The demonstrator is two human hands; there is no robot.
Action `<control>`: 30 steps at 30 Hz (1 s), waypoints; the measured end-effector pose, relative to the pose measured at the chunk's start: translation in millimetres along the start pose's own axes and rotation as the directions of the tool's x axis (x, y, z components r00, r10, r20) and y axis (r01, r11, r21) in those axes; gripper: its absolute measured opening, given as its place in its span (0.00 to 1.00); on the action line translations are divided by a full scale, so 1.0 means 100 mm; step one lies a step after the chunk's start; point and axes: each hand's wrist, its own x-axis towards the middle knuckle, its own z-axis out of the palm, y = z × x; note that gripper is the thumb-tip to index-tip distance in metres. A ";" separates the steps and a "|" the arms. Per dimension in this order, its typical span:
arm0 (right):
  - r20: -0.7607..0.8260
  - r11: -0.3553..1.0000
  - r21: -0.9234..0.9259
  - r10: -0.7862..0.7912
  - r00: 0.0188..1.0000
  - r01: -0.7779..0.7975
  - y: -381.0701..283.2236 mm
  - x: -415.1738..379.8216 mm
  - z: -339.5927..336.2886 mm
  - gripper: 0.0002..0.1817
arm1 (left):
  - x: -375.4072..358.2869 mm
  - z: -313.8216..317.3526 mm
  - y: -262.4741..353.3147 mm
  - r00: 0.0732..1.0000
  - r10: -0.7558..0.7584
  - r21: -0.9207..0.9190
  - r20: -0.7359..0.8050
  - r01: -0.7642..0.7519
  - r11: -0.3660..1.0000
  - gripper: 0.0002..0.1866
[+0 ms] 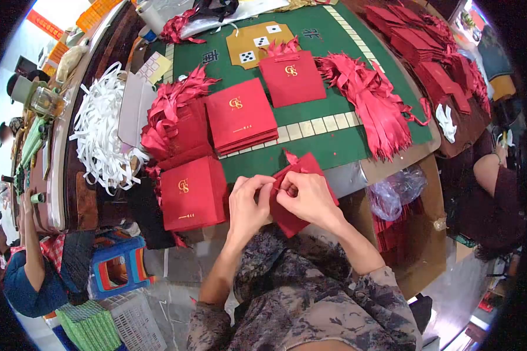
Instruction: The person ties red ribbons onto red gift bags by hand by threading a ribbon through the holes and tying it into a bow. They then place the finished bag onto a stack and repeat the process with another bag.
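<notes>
A small red gift bag is held at the table's near edge, tilted, with a bit of red ribbon sticking up at its far end. My left hand is closed in a pinch at the bag's left edge. Over the bag's face, my right hand is closed too, fingers curled; any ribbon between the fingertips is hidden. Stacked red bags with gold print lie ahead, and another stack is left of my left hand. A bundle of red ribbons hangs toward the table edge on the right.
White ribbons spill from a box at left. Red bags with ribbons cover a surface at far right. Below the table edge at right stands a cardboard box with plastic wrap and red bags. Another person's arm shows at left.
</notes>
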 end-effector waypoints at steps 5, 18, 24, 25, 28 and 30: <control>-0.016 0.992 -0.129 0.001 1.000 -0.003 -0.05 0.03 0.02 0.11 | -0.06 0.06 0.09 0.981 0.171 0.067 -0.096 -0.165 0.984 0.07; -0.141 0.966 -0.174 -0.219 0.965 0.194 -0.03 -0.07 -0.02 0.07 | -0.01 -0.02 0.02 0.995 -0.043 -0.063 0.087 0.049 0.997 0.07; -0.039 0.916 -0.301 -0.288 0.957 0.263 -0.01 0.07 -0.31 0.10 | -0.02 -0.06 0.10 0.992 0.059 -0.060 0.114 -0.053 0.997 0.08; 0.093 0.894 -0.367 -0.239 0.967 0.256 0.03 0.10 -0.33 0.12 | -0.02 -0.05 0.10 0.981 0.173 -0.064 0.086 -0.168 0.984 0.08; 0.252 0.958 -0.167 -0.188 0.949 0.234 0.27 0.24 -0.34 0.13 | -0.02 0.01 0.10 0.947 0.321 0.023 0.019 -0.321 0.947 0.08; 0.362 0.986 0.030 -0.164 0.918 0.165 0.35 0.32 -0.36 0.11 | -0.03 0.02 0.11 0.922 0.388 0.061 0.012 -0.388 0.920 0.10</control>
